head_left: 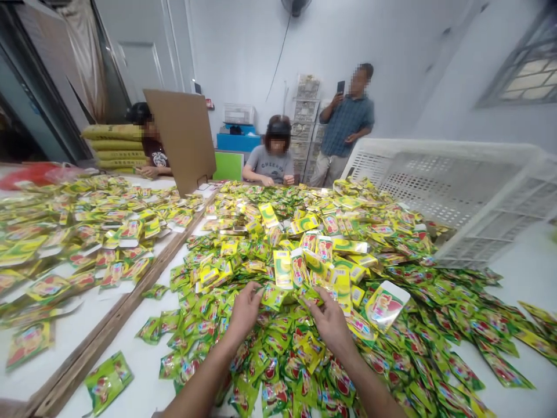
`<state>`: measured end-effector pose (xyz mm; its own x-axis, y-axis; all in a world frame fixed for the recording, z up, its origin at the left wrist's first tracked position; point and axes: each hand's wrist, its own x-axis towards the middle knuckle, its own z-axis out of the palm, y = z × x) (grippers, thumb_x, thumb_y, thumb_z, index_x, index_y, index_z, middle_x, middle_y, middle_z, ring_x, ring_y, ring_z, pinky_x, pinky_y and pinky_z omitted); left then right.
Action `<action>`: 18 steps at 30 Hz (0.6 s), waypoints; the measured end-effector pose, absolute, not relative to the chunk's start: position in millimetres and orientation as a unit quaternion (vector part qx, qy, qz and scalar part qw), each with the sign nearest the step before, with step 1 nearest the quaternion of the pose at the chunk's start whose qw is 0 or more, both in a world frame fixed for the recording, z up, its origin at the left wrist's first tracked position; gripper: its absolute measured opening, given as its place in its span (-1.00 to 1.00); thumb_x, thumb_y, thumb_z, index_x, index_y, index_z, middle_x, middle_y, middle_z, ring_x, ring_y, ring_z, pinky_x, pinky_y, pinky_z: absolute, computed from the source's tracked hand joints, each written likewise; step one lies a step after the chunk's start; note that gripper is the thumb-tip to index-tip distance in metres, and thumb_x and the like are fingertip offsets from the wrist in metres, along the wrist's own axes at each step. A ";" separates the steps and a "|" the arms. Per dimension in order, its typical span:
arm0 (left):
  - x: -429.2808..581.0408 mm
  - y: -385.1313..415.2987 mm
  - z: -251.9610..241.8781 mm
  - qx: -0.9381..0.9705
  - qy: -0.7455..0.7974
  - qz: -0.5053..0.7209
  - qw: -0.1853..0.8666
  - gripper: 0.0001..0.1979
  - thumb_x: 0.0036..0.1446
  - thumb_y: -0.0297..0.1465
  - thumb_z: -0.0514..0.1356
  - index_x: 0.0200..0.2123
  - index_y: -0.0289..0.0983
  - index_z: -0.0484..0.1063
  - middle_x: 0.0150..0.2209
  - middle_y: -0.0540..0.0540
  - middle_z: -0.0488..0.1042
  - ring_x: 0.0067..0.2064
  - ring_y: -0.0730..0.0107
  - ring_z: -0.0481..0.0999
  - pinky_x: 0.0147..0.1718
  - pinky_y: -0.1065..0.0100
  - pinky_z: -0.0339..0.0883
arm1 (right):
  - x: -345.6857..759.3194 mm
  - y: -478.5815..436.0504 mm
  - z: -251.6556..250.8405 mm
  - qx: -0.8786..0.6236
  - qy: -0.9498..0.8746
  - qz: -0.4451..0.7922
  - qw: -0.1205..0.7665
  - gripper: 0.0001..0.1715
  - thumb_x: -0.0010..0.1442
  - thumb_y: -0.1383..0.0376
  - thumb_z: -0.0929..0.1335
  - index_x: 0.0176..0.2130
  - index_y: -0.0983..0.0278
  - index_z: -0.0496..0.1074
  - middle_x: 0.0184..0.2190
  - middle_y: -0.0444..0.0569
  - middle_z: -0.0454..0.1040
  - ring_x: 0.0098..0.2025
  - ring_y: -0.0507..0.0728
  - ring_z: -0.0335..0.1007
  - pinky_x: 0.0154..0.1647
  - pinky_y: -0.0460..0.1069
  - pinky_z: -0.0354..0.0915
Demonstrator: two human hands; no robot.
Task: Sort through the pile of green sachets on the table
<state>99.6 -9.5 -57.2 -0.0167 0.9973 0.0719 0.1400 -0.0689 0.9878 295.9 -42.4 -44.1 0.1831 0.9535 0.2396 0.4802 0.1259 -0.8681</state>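
Two bare forearms rise from the bottom edge of the frame onto a white bench (522, 278) heaped with green and yellow sachets (331, 255). Left hand (244, 310), at lower centre, has its fingers pinched on one sachet (275, 296) at the pile's near side. Right hand (329, 322), just beside it, rests on the heap with fingers curled; whether they grip anything I cannot tell. At right, a white crate (456, 191) lies tipped. Two seated people and one standing person occupy the upper centre.
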 end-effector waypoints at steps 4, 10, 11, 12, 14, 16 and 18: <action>83.9 -30.9 -51.5 0.442 0.529 0.472 0.550 -0.75 -0.01 -0.16 0.15 -0.34 -0.20 0.32 -0.54 0.07 0.28 -0.51 0.43 0.33 -0.53 0.41 0.26 | 277.7 -47.7 -33.4 -0.582 -0.632 0.280 0.429 -0.63 0.10 0.13 0.28 -0.11 0.25 0.35 -0.46 -0.07 0.40 -0.47 0.14 0.32 -0.48 0.00 0.27; 84.9 -44.2 -46.1 0.306 0.463 0.495 0.668 -0.54 -0.24 -0.31 0.37 -0.23 -0.25 0.32 -0.35 0.00 0.42 -0.42 0.50 0.41 -0.43 0.48 0.31 | 255.5 -51.6 -17.4 -0.549 -0.609 0.395 0.415 -0.52 0.05 0.04 0.34 -0.10 0.23 0.29 -0.55 -0.19 0.25 -0.50 0.06 0.25 -0.47 -0.06 0.27; 85.2 -44.1 -46.7 0.308 0.461 0.504 0.662 -0.52 -0.27 -0.32 0.38 -0.22 -0.27 0.33 -0.34 -0.02 0.44 -0.40 0.48 0.42 -0.40 0.46 0.31 | 254.9 -51.0 -19.3 -0.551 -0.610 0.393 0.412 -0.54 0.04 0.02 0.34 -0.14 0.24 0.30 -0.50 -0.15 0.27 -0.45 0.08 0.27 -0.45 -0.05 0.28; 85.0 -43.8 -47.6 0.314 0.465 0.512 0.651 -0.52 -0.27 -0.32 0.38 -0.23 -0.29 0.34 -0.35 -0.04 0.45 -0.39 0.46 0.43 -0.38 0.44 0.32 | 255.3 -50.3 -22.4 -0.562 -0.604 0.384 0.415 -0.56 0.03 0.01 0.33 -0.19 0.25 0.30 -0.48 -0.12 0.28 -0.41 0.10 0.29 -0.43 -0.04 0.28; 83.6 -43.1 -49.4 0.341 0.483 0.517 0.619 -0.61 -0.25 -0.29 0.37 -0.32 -0.32 0.37 -0.43 -0.02 0.43 -0.42 0.45 0.40 -0.39 0.42 0.30 | 258.4 -49.3 -30.1 -0.588 -0.589 0.357 0.423 -0.59 0.03 -0.01 0.33 -0.28 0.25 0.29 -0.49 -0.11 0.27 -0.40 0.11 0.29 -0.42 -0.03 0.29; 81.6 -42.5 -50.6 0.383 0.508 0.507 0.582 -0.71 -0.17 -0.23 0.31 -0.47 -0.31 0.36 -0.57 0.05 0.32 -0.51 0.48 0.31 -0.48 0.45 0.24 | 261.7 -49.2 -36.4 -0.593 -0.588 0.349 0.426 -0.63 0.02 0.01 0.33 -0.36 0.25 0.27 -0.52 -0.12 0.26 -0.41 0.11 0.28 -0.39 -0.02 0.29; 80.0 -42.0 -51.2 0.426 0.529 0.491 0.545 -0.70 -0.08 -0.18 0.23 -0.56 -0.29 0.31 -0.65 0.10 0.18 -0.57 0.51 0.21 -0.55 0.46 0.18 | 263.0 -49.9 -39.2 -0.579 -0.592 0.356 0.432 -0.68 0.04 0.04 0.32 -0.39 0.24 0.25 -0.51 -0.11 0.28 -0.40 0.12 0.29 -0.35 -0.01 0.29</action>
